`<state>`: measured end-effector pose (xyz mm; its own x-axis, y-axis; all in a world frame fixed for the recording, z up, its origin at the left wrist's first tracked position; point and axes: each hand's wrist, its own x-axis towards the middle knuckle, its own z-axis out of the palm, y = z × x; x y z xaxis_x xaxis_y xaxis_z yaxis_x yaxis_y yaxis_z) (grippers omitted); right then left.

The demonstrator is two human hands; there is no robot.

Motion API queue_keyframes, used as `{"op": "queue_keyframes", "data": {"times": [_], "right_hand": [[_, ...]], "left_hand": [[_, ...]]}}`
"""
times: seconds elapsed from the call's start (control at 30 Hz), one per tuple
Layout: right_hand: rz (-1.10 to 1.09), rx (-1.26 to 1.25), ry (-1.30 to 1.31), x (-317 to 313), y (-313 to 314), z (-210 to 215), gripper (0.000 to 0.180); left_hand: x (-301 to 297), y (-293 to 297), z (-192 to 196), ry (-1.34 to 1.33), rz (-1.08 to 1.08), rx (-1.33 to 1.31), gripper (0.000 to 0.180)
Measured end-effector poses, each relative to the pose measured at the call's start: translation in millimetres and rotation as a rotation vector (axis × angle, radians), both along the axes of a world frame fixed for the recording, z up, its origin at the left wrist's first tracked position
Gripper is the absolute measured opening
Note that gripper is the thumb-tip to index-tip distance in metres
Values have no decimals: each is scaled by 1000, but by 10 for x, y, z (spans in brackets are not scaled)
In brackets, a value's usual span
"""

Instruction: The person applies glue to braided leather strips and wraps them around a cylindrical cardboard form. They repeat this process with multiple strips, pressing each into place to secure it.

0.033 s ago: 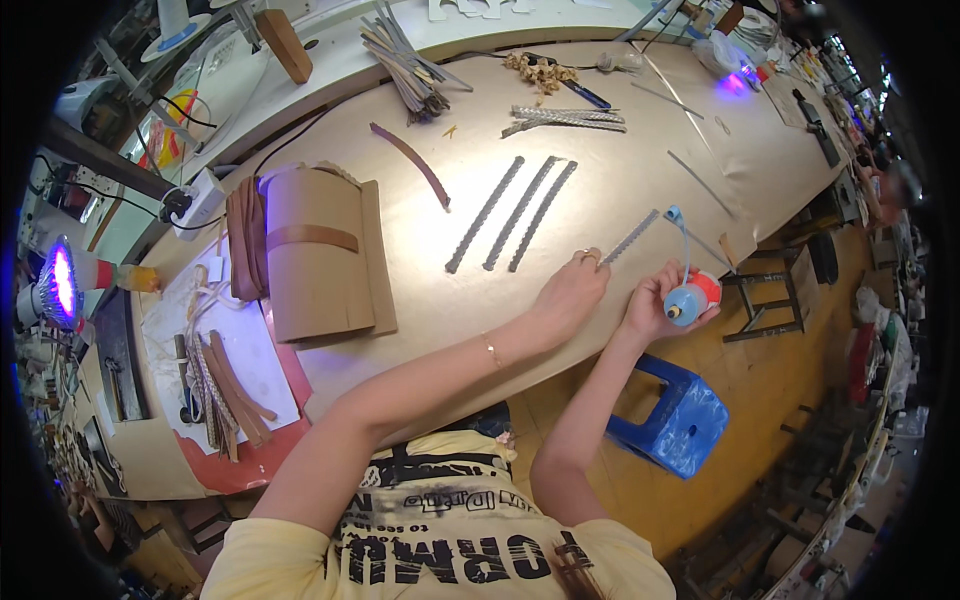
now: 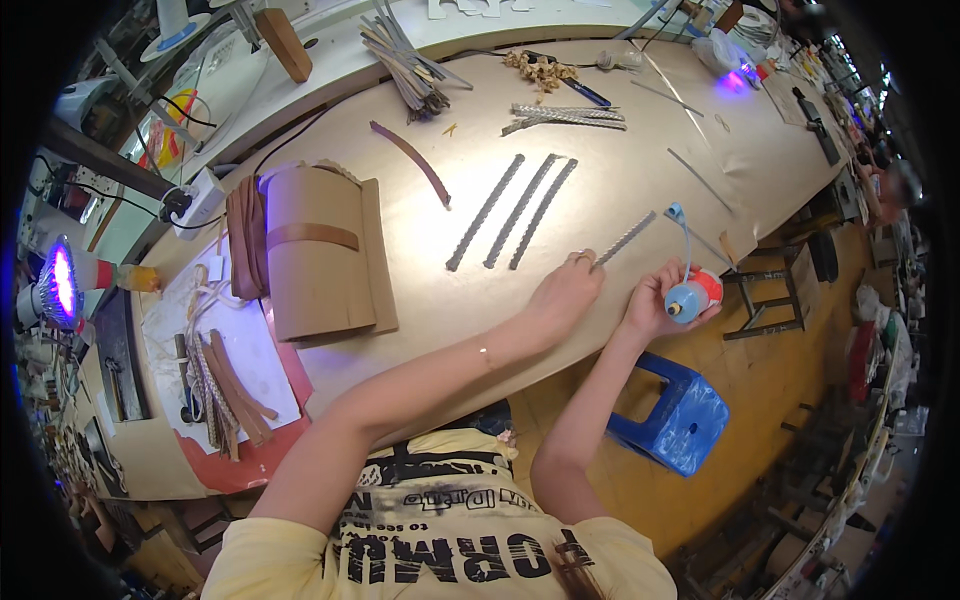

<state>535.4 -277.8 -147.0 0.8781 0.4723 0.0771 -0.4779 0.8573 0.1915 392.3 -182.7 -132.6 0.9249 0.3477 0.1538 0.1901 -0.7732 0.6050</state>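
The left hand (image 2: 563, 297), right of the middle of the frame, has its fingers pressed together, pinching the near end of a thin grey strip (image 2: 627, 238) with a toothed or braided edge. The strip slants up and right from the fingertips over the tabletop (image 2: 400, 275). The right hand (image 2: 650, 302), just right of it, has its fingers curled around a squeeze bottle (image 2: 684, 303), pale blue with a red patch, its nozzle tilted toward the lower edge of the frame. A small blue cap (image 2: 676, 212) hangs on a thin band from the bottle, near the strip's far end.

Up and left of the left hand, three dark braided strips (image 2: 521, 212) lie side by side, slanted and apart. A curved brown strap (image 2: 412, 163) lies to their left. Near the top of the frame are a bundle of grey lengths (image 2: 405, 72), a small pile of braided pieces (image 2: 565, 120) and a tool with a blue handle (image 2: 587, 93). A cardboard roll (image 2: 318, 285) with a brown band (image 2: 315, 236) around it stands left of centre. A blue stool (image 2: 690, 425) stands at lower right, on the yellowish floor (image 2: 745, 430).
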Motion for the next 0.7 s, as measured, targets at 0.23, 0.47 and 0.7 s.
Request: {"op": "queue_keyframes", "data": {"times": [0.23,0.47,0.7], "right_hand": [[-231,-425,-118,-77,88,20,59],[-590,-1099,-372,-416,191,254,58],[-776,-1570,-1055,-520,488,500,49]], "left_hand": [[-1364,10,45,-36,61,-55,31],[-1757,-50,190,-41,132,99,43],[-1832,-168,159,5,189,104,46]]}}
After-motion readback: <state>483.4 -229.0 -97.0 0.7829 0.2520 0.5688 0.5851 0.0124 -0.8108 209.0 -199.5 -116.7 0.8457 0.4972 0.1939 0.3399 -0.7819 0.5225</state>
